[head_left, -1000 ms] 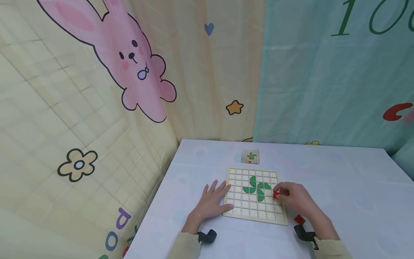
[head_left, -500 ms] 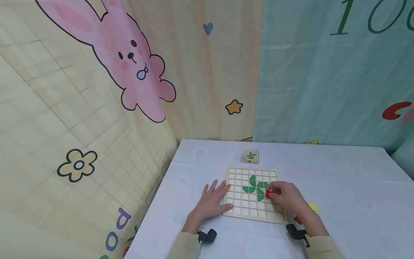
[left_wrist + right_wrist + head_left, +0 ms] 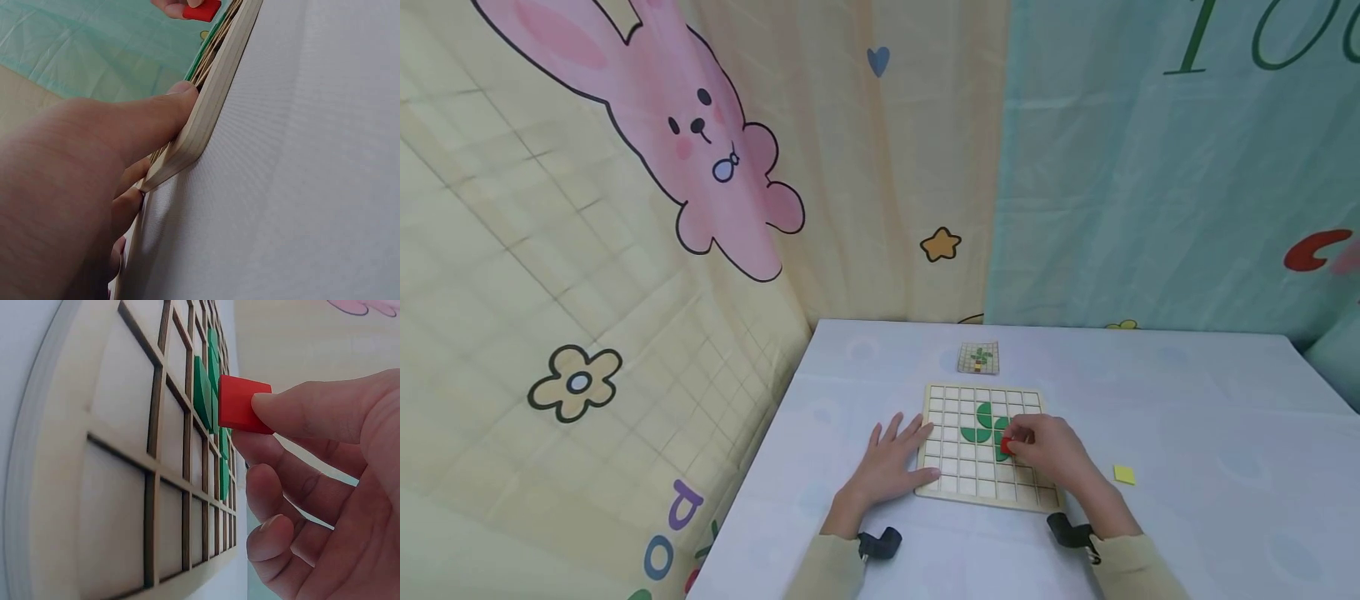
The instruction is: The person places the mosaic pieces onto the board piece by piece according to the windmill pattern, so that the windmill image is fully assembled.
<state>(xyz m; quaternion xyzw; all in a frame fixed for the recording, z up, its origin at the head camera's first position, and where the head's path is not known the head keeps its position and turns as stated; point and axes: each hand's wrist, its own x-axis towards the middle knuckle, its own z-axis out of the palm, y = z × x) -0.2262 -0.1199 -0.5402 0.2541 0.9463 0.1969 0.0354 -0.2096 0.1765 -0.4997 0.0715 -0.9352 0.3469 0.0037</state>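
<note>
My right hand (image 3: 1051,452) pinches a red square tile (image 3: 232,406) between thumb and fingers. In the head view it overlaps the green pieces; the right wrist view has the tile (image 3: 247,394) held above the grid, tilted on edge. The wooden grid board (image 3: 951,469) lies flat on the table, with several green rounded pieces (image 3: 984,413) set in its middle squares. My left hand (image 3: 887,463) rests at the board's left edge with its fingers spread. In the left wrist view, its thumb (image 3: 159,115) lies against the board's rim (image 3: 209,115).
Behind the board lies a small pattern card (image 3: 978,357) printed with a similar grid and green shapes. A yellow square tile (image 3: 1123,474) sits on the white table (image 3: 1217,442) right of my right forearm. Printed curtains (image 3: 880,167) hang along the table's back and left.
My right hand has carried the red tile leftward from the board's right edge to its middle. A yellow tile has come into view; another red tile is now hidden by the forearm.
</note>
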